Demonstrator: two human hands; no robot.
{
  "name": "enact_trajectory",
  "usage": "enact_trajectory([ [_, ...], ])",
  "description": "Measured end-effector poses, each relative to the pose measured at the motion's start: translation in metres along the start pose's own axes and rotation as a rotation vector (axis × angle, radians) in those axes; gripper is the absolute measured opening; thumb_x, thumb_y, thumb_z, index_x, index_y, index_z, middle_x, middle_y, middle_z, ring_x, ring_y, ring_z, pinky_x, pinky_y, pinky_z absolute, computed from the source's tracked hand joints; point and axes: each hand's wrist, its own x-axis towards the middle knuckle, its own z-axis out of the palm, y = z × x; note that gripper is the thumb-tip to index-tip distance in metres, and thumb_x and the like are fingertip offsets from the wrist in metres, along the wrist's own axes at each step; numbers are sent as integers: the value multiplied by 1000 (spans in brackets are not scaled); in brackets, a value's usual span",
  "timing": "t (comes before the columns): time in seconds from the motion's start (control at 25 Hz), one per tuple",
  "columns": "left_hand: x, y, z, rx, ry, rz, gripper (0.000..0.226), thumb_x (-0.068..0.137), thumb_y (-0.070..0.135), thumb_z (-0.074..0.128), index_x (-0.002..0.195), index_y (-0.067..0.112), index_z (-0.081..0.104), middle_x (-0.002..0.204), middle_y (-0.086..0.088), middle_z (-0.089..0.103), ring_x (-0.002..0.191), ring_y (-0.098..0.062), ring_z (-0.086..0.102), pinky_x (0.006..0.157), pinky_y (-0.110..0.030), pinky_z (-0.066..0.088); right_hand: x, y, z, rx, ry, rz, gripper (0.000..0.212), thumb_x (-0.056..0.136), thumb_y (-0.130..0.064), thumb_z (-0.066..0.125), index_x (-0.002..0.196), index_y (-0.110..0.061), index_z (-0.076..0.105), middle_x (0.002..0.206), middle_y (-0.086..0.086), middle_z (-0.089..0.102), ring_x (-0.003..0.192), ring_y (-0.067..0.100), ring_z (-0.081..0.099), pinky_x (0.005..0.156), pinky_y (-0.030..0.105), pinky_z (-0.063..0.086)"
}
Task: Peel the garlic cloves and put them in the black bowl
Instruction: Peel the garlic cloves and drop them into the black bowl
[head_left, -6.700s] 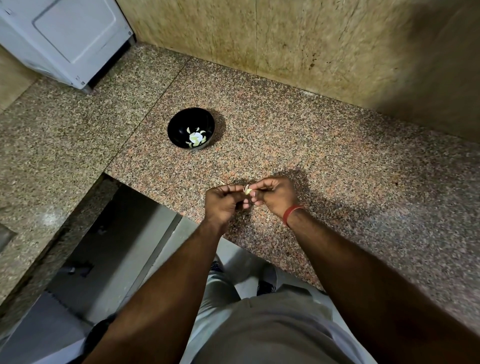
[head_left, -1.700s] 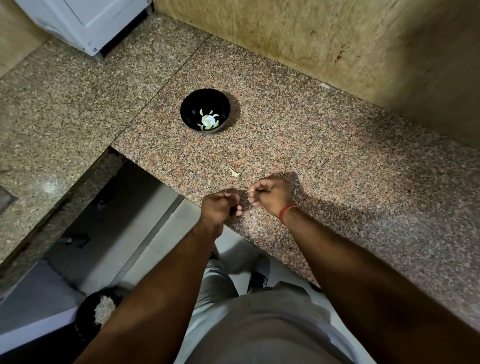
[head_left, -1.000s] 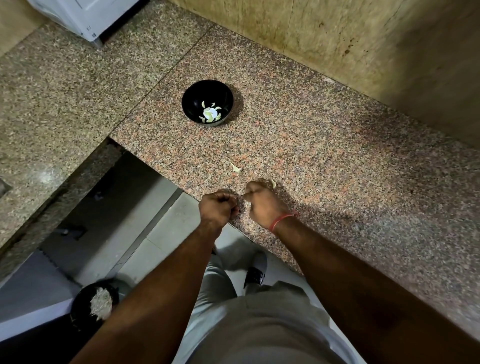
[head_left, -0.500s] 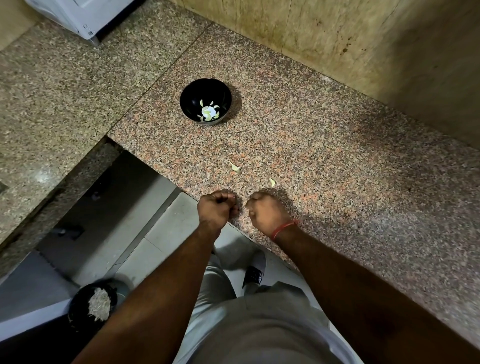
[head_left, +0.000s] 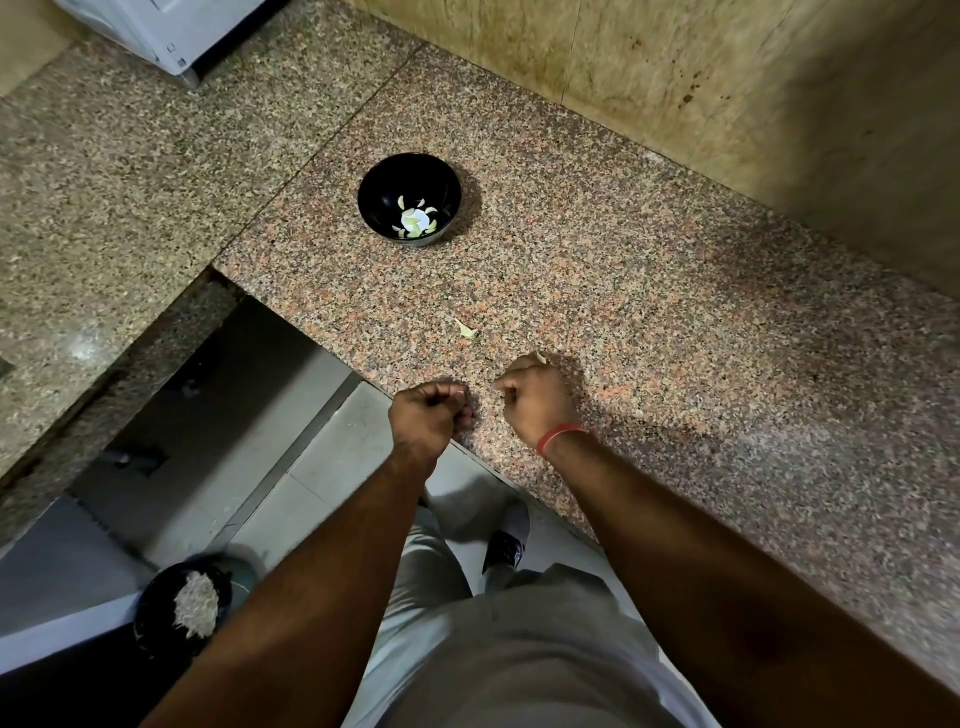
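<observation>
Down at lower centre of the frame: left hand (head_left: 427, 420) and right hand (head_left: 535, 399), both curled into fists, side by side at the granite counter (head_left: 649, 322) edge, not touching. Possibly something pinched in either fist; cannot tell, fingers hiding it. Above them, upper centre, black bowl (head_left: 384, 179) with pale garlic cloves (head_left: 414, 222) inside. Between bowl and hands, a peel scrap (head_left: 466, 329); another scrap (head_left: 540, 357) just beside the right knuckles.
</observation>
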Motion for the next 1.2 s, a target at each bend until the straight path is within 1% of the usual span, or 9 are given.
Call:
enact_trajectory([
  [0.16, 1, -2, 1, 30, 32, 20, 9, 94, -7, 65, 96, -7, 74, 78, -17, 73, 57, -15, 68, 55, -25, 59, -7, -11, 13, -244, -107, -79, 27, 84, -9, 72, 111, -8, 75, 119, 4, 61, 101, 16, 60, 99, 30, 54],
  [0.32, 0, -5, 3, 22, 53, 21, 9, 93, -6, 66, 96, -6, 75, 79, -17, 73, 60, -19, 66, 58, -28, 61, -15, -9, 24, -282, -121, -72, 26, 83, 1, 65, 103, -12, 76, 102, 1, 65, 91, 15, 61, 89, 29, 57],
  [0.56, -11, -14, -10, -83, 64, 64, 10, 93, -13, 62, 98, -13, 71, 77, -17, 69, 55, -18, 65, 56, -29, 58, -22, -15, 36, -283, -109, -122, 21, 85, -8, 62, 96, -11, 80, 97, 9, 72, 90, 25, 67, 86, 36, 58],
  [0.68, -18, -28, -33, -140, 123, 58, 11, 92, -10, 64, 100, -16, 70, 86, -19, 71, 62, -18, 68, 62, -28, 60, -36, -25, 53, -71, -28, -92, 20, 83, -7, 68, 93, -16, 83, 94, 4, 78, 85, 20, 70, 86, 28, 57],
  [0.8, -24, -41, -70, -226, 194, 9, 12, 91, -9, 67, 100, -16, 70, 84, -18, 68, 66, -27, 67, 67, -31, 62, -44, -46, 76, 258, 17, 63, 19, 80, -3, 74, 87, -18, 84, 89, -2, 80, 80, 9, 73, 86, 23, 57],
  [0.88, -29, -50, -103, -276, 235, -16, 13, 91, -7, 68, 101, -15, 69, 84, -20, 68, 68, -29, 68, 70, -33, 63, -44, -65, 93, 556, -98, 272, 20, 80, -3, 79, 83, -23, 83, 85, -5, 79, 79, 9, 74, 88, 31, 61],
  [0.96, -37, -58, -134, -335, 252, -26, 15, 91, -6, 69, 103, -15, 69, 85, -23, 68, 71, -30, 69, 75, -36, 63, -47, -88, 108, 831, -222, 422, 20, 81, -1, 80, 83, -21, 82, 84, 2, 79, 82, 18, 76, 91, 39, 61],
  [1.08, -58, -74, -192, -455, 305, -26, 18, 91, -7, 69, 106, -17, 67, 87, -24, 68, 71, -29, 69, 73, -33, 62, -56, -142, 142, 1107, -325, 473, 17, 80, 11, 77, 91, -1, 76, 83, 15, 77, 80, 27, 74, 85, 35, 62],
  [1.2, -80, -96, -262, -551, 392, -39, 18, 91, -6, 69, 106, -16, 68, 87, -25, 68, 69, -27, 70, 71, -30, 62, -73, -202, 190, 1170, -459, 498, 16, 83, 17, 69, 95, 7, 72, 84, 17, 75, 80, 26, 74, 77, 30, 62],
])
